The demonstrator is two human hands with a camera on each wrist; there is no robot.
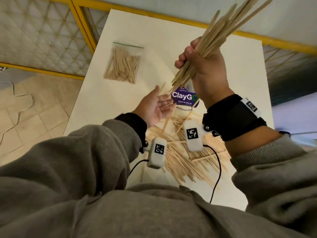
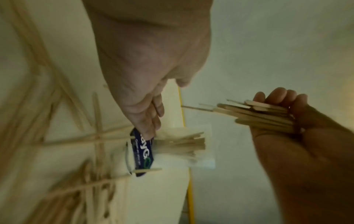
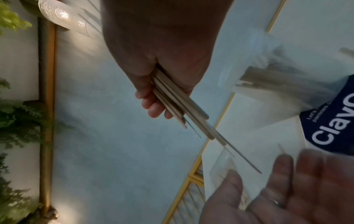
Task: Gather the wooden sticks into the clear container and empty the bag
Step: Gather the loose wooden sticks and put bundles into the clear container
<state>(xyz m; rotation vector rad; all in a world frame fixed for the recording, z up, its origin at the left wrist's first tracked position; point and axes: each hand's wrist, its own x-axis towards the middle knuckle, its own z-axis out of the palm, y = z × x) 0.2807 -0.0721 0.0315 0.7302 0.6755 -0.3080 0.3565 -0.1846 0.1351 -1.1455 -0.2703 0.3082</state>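
White table (image 1: 223,48), bagged sticks (image 1: 122,66), loose sticks (image 1: 181,162), clear container (image 1: 186,98)

I'm standing over a white desk (image 1: 154,31), its pale top catching soft, even light. Beyond its far edge a yellow railing (image 1: 154,14) is running across, with diamond-patterned mesh panels (image 1: 34,31) filling the frame on my left. Below me on the left, beige floor tiles (image 1: 42,103) are showing, and a thin white cable (image 1: 20,107) is snaking over them. Behind the railing a grey-blue wall (image 3: 105,121) is sitting in dimmer light. In the right wrist view, green leafy plants (image 3: 17,121) are lining a wooden post (image 3: 47,106).
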